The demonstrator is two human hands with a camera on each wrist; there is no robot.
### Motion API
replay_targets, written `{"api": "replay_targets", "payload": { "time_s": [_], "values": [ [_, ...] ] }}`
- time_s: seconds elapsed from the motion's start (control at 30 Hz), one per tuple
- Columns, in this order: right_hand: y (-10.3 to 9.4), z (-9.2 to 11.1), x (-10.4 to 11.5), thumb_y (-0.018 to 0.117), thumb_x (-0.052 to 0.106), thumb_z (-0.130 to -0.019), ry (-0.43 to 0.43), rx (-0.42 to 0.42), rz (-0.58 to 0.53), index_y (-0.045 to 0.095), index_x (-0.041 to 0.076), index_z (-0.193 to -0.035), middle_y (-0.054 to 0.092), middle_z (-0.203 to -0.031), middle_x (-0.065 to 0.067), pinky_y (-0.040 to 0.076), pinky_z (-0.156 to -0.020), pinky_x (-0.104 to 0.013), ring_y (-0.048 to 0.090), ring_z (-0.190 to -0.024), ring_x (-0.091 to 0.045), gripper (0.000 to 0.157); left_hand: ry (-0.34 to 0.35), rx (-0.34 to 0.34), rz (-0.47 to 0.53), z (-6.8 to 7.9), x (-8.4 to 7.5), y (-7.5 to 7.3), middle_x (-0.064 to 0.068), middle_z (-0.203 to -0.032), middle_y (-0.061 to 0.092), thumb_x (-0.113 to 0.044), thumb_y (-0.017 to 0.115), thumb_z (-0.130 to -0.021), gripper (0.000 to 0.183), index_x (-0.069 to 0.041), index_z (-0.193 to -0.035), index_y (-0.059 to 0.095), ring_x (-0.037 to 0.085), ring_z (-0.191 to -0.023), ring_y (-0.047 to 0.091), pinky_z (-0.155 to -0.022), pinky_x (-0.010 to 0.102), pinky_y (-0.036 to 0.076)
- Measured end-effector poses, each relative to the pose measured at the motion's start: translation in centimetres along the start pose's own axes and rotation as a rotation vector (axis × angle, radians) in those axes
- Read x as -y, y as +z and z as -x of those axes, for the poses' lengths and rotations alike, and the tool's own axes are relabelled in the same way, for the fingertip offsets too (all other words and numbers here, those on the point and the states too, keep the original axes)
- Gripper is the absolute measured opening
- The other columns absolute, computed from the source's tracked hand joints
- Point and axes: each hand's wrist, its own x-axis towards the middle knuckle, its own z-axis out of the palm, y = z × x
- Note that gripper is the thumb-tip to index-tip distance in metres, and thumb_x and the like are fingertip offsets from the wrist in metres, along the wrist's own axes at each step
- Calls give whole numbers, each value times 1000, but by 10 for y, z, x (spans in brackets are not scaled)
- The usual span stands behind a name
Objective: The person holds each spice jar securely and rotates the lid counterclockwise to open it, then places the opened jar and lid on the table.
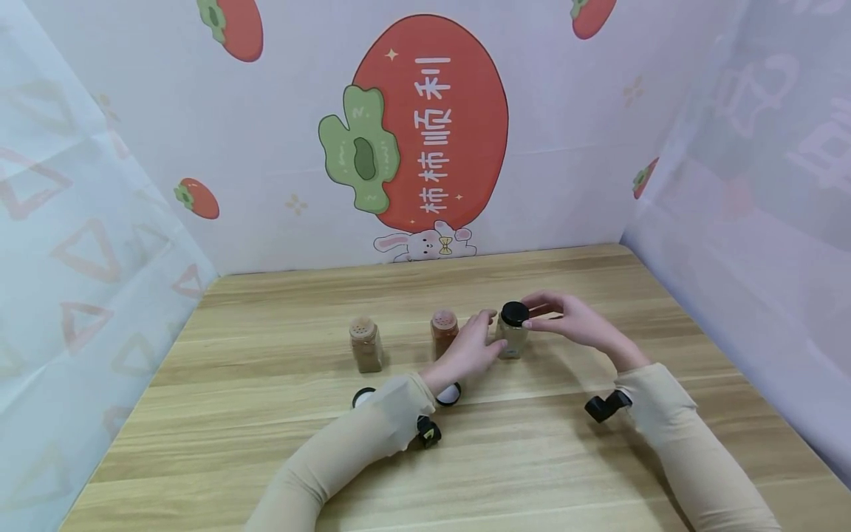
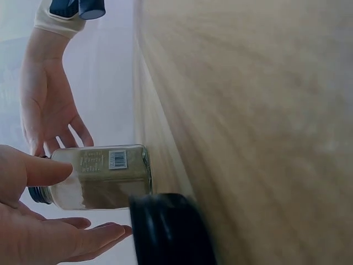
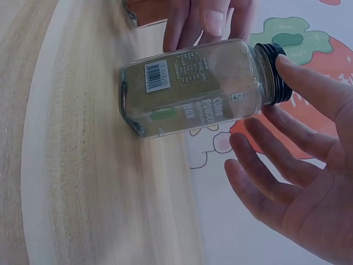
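Note:
A square glass jar of cumin powder [image 3: 190, 88] stands upright on the table, with a black screw lid [image 1: 515, 313] on top. My right hand [image 1: 575, 323] pinches the lid between thumb and forefinger, its other fingers spread loosely, as the right wrist view shows. On the jar's left side is my left hand [image 1: 468, 350], fingers extended and thumb apart from them. In the left wrist view that thumb overlaps the jar's glass [image 2: 105, 179]; whether it touches is hard to tell. Just behind the left hand, a jar of reddish powder [image 1: 443, 334] with a perforated top is partly hidden.
Farther left stands a jar of brown powder [image 1: 366, 347], its perforated top uncovered. Two black-rimmed lids lie on the table: one lid [image 1: 363, 396] before the brown jar, another lid [image 1: 449, 394] beside the left wrist. Printed cloth walls [image 1: 279, 148] enclose the wooden table [image 1: 505, 458].

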Motion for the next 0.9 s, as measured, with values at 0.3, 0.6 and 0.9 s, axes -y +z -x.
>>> {"api": "replay_targets", "payload": {
  "time_s": [0.3,0.6,0.9],
  "values": [
    [1,-4,4,72,28,-85,-35,-27,-16,60,12,-122,62,-122,-10,52,-84,-30,60,-111,-30,42,-25,14,16,-7,1,2,14,-134,51,-23,61,-92,53,-6,-138,41,25,-124,50,-103,37,42],
    [2,-8,5,74,29,-82,-45,-10,-37,60,13,-122,62,-122,-9,52,-83,-28,59,-113,-30,45,-29,24,8,-9,0,4,14,-133,52,-20,61,-92,48,-5,-134,44,24,-120,52,-100,36,44],
    [2,-13,3,75,23,-82,-71,0,-53,60,8,-122,62,-121,-13,52,-81,-26,59,-112,-32,45,-44,-2,44,-12,-1,6,11,-127,55,-22,63,-91,42,-6,-127,49,20,-109,55,-90,32,47]
  ]
}}
